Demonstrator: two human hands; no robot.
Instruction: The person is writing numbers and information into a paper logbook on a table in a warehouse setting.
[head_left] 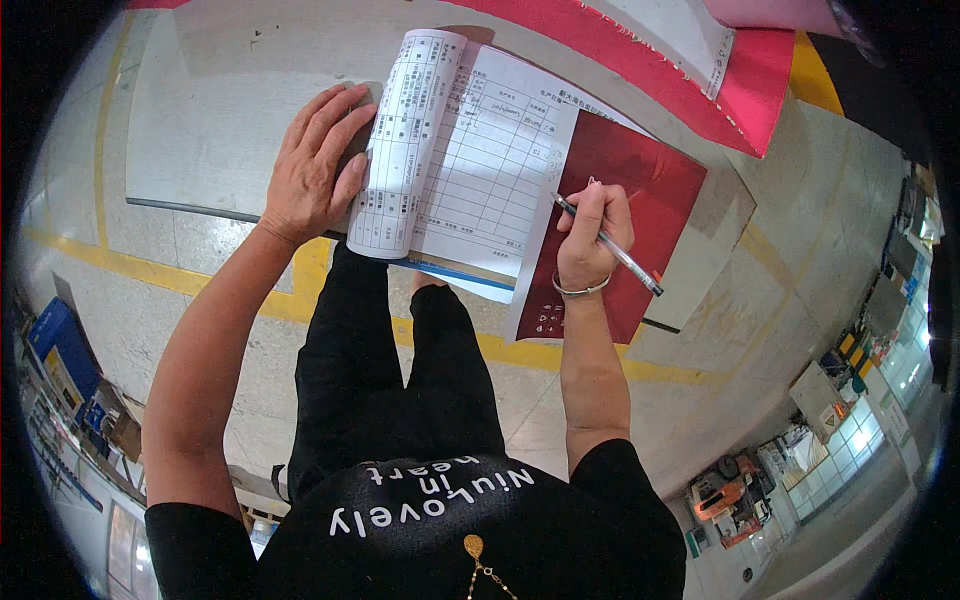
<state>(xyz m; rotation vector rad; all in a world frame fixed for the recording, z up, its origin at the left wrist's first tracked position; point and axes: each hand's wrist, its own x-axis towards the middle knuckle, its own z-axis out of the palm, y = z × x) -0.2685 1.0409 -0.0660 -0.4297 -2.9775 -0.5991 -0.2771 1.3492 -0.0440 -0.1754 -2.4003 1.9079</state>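
Note:
A pad of printed forms [480, 170] lies on a grey table [220, 110], its upper sheets rolled back to the left. My left hand [315, 165] lies flat on the rolled-back sheets [405, 140] and holds them down. My right hand [592, 235] grips a silver pen [610, 245], its tip touching the form near the right edge. A dark red sheet [620, 220] sticks out from under the page, beneath my right hand. A metal bangle sits on my right wrist.
Pink fabric [740, 75] with a white strip lies on the table's far side. Below the table edge are my black trousers and a grey floor with yellow lines [150, 270]. Shelves and boxes [70, 370] stand at the left, machines and crates [800, 450] at the right.

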